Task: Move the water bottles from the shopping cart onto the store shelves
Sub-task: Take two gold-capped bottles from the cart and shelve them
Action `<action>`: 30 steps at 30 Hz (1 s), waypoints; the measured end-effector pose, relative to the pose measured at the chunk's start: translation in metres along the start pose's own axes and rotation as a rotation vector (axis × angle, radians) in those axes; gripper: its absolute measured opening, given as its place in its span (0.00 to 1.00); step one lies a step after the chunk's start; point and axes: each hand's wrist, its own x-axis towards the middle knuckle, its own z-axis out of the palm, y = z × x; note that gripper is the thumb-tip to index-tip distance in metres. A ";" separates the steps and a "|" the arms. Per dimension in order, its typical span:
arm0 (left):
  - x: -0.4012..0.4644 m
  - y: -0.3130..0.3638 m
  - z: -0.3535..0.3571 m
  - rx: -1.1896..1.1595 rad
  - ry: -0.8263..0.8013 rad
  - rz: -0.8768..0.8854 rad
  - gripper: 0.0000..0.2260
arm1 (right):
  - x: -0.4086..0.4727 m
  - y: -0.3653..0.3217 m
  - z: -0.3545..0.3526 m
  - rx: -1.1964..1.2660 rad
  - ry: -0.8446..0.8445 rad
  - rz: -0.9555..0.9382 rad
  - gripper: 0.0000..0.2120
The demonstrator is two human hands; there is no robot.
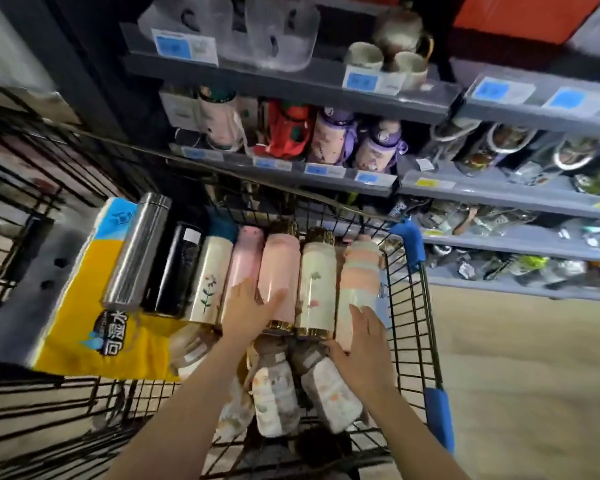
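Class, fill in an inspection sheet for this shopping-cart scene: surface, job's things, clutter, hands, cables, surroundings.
Surface: wire shopping cart with blue corner guards.
Job's things: row of bottles lying side by side, among them a steel bottle, a black bottle and a pink bottle; more bottles beneath.
Clutter: yellow and blue package on the left of the cart.
Hands: left hand on the pink bottle; right hand on a striped bottle.
Cables: nothing seen.
Surroundings: store shelves stocked with bottles and cups, with price tags.
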 end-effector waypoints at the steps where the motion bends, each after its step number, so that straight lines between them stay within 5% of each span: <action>1: 0.004 0.003 0.005 -0.079 -0.019 -0.029 0.42 | 0.001 0.003 0.002 -0.007 -0.015 0.011 0.34; 4: 0.015 0.007 0.017 -0.233 -0.038 -0.104 0.54 | 0.002 0.007 0.006 0.001 -0.039 0.030 0.35; 7: 0.020 0.012 0.021 -0.312 -0.042 -0.107 0.42 | 0.002 0.008 0.009 0.013 -0.049 0.050 0.35; 10: 0.023 0.011 0.021 -0.350 -0.030 -0.084 0.46 | 0.000 0.008 0.011 0.024 -0.051 0.062 0.35; 20: 0.020 0.022 0.030 -0.111 0.066 -0.055 0.51 | 0.002 0.007 0.010 0.052 -0.048 0.062 0.34; 30: 0.010 0.000 0.007 -0.330 0.096 0.072 0.37 | 0.020 -0.008 -0.001 0.150 0.072 0.047 0.32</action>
